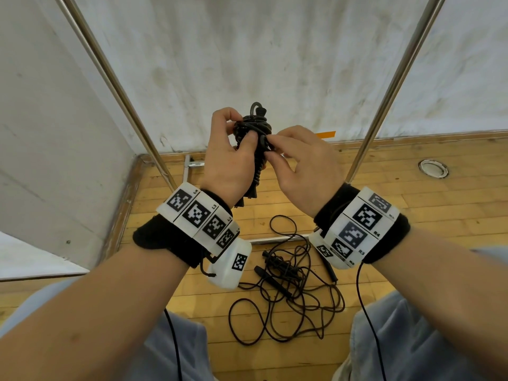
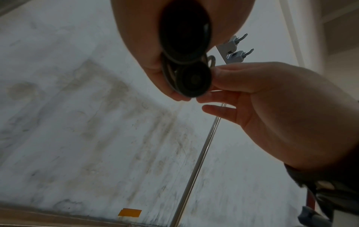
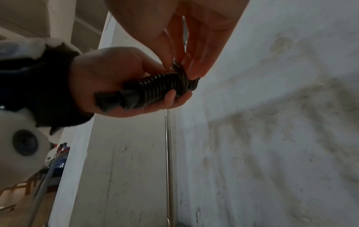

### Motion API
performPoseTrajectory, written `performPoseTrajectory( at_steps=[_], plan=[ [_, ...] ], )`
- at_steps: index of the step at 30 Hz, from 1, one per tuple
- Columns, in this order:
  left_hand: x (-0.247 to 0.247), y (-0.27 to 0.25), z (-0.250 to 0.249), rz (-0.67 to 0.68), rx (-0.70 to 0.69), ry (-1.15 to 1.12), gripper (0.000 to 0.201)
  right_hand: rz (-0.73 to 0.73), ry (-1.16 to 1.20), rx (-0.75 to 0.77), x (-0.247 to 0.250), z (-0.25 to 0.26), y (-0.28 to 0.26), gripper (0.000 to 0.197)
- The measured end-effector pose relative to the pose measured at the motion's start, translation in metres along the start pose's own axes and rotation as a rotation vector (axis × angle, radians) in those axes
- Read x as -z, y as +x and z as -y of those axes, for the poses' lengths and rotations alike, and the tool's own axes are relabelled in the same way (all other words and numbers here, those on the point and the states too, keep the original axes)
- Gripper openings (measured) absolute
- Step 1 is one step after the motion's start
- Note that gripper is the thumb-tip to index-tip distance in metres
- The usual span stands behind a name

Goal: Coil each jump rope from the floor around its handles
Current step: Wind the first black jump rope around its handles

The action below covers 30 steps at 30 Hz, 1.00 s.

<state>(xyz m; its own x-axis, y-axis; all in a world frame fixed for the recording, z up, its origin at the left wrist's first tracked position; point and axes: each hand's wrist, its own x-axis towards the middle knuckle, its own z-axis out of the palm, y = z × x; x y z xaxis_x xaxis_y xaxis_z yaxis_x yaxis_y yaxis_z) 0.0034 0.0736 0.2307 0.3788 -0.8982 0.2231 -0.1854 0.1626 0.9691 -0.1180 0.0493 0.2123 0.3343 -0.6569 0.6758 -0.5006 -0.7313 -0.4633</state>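
Note:
I hold a black jump rope bundle at chest height, its cord wound in tight turns around the two handles. My left hand grips the handles, thumb pressed on the coils. My right hand pinches the cord at the bundle's right side with thumb and forefinger. The left wrist view looks at the round handle butts end-on, between both hands. A second black jump rope lies loose and tangled on the wooden floor below, its handles in the middle of the tangle.
Two slanted metal poles rise on either side of my hands against a stained white wall. A metal bar lies on the floor near the wall. A round floor fitting sits at right. My knees are at the bottom.

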Motion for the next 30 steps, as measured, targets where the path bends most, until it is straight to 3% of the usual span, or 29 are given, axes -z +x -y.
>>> performPoseTrajectory(
  at_steps=[8, 13, 18, 21, 26, 30],
  plan=[
    [-0.001, -0.005, -0.001, -0.034, 0.005, 0.003, 0.030, 0.094, -0.164, 0.066, 0.005, 0.008, 0.001, 0.015],
    [0.000, -0.010, -0.004, -0.004, 0.060, -0.128, 0.025, 0.142, -0.210, 0.047, 0.007, 0.010, 0.004, 0.010],
    [-0.004, -0.017, -0.002, 0.021, 0.002, -0.001, 0.027, 0.149, -0.241, 0.056, 0.011, 0.009, 0.008, 0.008],
    [-0.003, -0.014, -0.001, 0.013, -0.022, 0.032, 0.026, 0.156, -0.200, 0.056, 0.010, 0.009, 0.008, 0.011],
    [-0.003, -0.013, 0.000, 0.014, -0.036, 0.074, 0.026, 0.111, 0.010, -0.154, 0.010, -0.001, 0.014, 0.026],
    [-0.002, -0.014, -0.002, 0.041, -0.070, 0.089, 0.025, 0.065, 0.081, -0.173, 0.009, -0.004, 0.014, 0.021]
  ],
)
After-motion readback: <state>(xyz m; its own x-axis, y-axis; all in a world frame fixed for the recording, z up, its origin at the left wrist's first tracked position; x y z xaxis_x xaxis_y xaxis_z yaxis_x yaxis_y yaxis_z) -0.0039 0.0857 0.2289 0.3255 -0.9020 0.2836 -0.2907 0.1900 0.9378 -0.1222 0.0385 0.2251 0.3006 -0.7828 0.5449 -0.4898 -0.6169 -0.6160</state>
